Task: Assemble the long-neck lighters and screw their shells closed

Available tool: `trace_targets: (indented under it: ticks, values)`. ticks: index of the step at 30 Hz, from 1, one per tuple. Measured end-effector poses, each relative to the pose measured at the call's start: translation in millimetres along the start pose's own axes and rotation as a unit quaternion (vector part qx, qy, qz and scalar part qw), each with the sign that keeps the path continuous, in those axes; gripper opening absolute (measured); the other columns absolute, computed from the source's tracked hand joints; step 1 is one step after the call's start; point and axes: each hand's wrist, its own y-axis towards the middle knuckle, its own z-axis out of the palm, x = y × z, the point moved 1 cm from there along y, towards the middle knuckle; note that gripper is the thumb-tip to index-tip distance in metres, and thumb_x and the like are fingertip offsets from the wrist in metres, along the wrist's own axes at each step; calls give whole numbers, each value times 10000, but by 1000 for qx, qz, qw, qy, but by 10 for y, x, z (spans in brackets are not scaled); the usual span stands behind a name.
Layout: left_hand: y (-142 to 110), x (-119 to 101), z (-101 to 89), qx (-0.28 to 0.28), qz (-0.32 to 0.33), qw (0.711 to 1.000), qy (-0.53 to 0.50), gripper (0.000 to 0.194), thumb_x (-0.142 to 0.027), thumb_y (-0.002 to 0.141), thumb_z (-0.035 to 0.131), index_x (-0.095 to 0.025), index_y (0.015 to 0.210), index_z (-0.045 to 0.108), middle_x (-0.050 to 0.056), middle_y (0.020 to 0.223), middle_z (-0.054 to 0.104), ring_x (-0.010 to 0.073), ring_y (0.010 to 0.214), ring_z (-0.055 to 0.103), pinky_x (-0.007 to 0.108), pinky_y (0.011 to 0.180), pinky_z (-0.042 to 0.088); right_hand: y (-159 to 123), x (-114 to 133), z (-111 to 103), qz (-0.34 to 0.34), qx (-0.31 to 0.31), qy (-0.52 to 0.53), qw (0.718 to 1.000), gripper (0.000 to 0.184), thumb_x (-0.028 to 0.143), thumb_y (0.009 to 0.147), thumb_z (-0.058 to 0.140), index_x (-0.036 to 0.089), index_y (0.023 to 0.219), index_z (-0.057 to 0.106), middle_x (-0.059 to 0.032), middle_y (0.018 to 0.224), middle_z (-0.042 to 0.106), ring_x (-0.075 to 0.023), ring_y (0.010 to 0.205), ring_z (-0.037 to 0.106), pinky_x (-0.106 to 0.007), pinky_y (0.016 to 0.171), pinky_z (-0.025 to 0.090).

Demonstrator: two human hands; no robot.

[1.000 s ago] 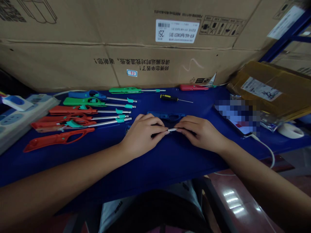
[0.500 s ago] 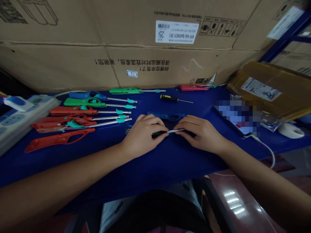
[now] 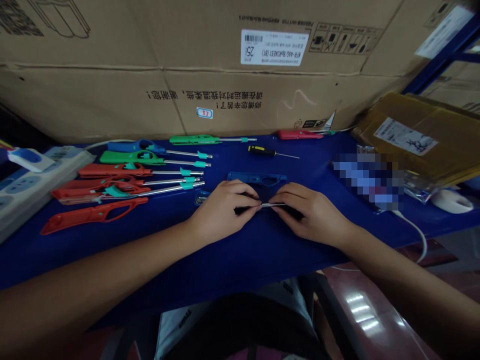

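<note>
My left hand (image 3: 221, 210) and my right hand (image 3: 309, 210) meet fingertip to fingertip at the middle of the blue table (image 3: 243, 250). Both are closed in a pinch on a thin silver metal rod (image 3: 272, 205) with a dark part under my left fingers. Just behind my hands lies a blue plastic lighter shell (image 3: 257, 178). A small clear part (image 3: 201, 198) sits beside my left hand.
Several long-nosed lighters (image 3: 123, 180) in red, green and blue lie in a row at the left. A yellow-black screwdriver (image 3: 270, 152) and a red lighter (image 3: 300, 134) lie at the back. Cardboard boxes (image 3: 187, 70) wall the rear; a power strip (image 3: 26, 180) sits far left, a phone (image 3: 369, 182) right.
My hands have shifted slightly nearer to me, uncovering more of the blue shell. The visible stretch of rod between my fingers has grown a little longer.
</note>
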Motion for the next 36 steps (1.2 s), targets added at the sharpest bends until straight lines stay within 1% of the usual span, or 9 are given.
trace_targets:
  ticks: [4,8,12,19,25,31,36]
  values:
    - [13,-9,6,-13,16,1000,-13,109,-147,902,697,-185,919,798,30,947,777,180,937,695,323,864,565,-3,-6,6,0,3,19,1000,187,170,998,519,161,1069,691,-92,1022,699,-212,950,659,-365,835,568]
    - [16,-19,7,-9,12,1000,-23,133,-129,899,686,-181,936,802,38,961,786,177,932,710,308,853,594,-5,-5,-9,-10,-2,8,1000,176,188,1001,534,158,1029,705,-91,990,710,-207,919,666,-355,812,569]
    - [21,-19,6,2,-1,999,-36,153,-120,896,675,-189,938,804,31,971,790,169,922,718,301,849,607,0,-1,-10,-23,2,-12,1000,183,177,1002,528,150,1005,709,-91,977,715,-205,903,662,-354,803,564]
    - [32,-3,8,3,-9,999,-46,134,-120,888,689,-180,927,803,28,953,793,162,902,727,284,855,604,25,31,-19,-29,22,-38,999,214,181,1012,504,139,996,713,-87,965,715,-198,873,666,-348,787,560]
    - [34,5,21,16,2,999,-51,148,-124,905,682,-202,946,800,14,969,785,160,919,713,290,849,595,-9,43,-44,-27,24,-60,998,210,185,1010,509,141,976,712,-78,947,714,-195,857,667,-336,770,550]
    - [36,1,48,26,3,999,-41,144,-153,927,668,-212,948,798,14,976,779,165,919,703,326,872,586,-47,34,-48,-16,17,-62,998,187,187,1007,512,168,980,696,-72,947,721,-190,852,672,-328,770,539]
    - [36,-2,53,25,-7,999,-46,146,-154,923,671,-223,957,795,15,973,776,169,922,706,330,876,589,-48,36,-56,-30,12,-93,995,195,192,1009,511,178,973,702,-65,937,735,-187,815,670,-333,721,491]
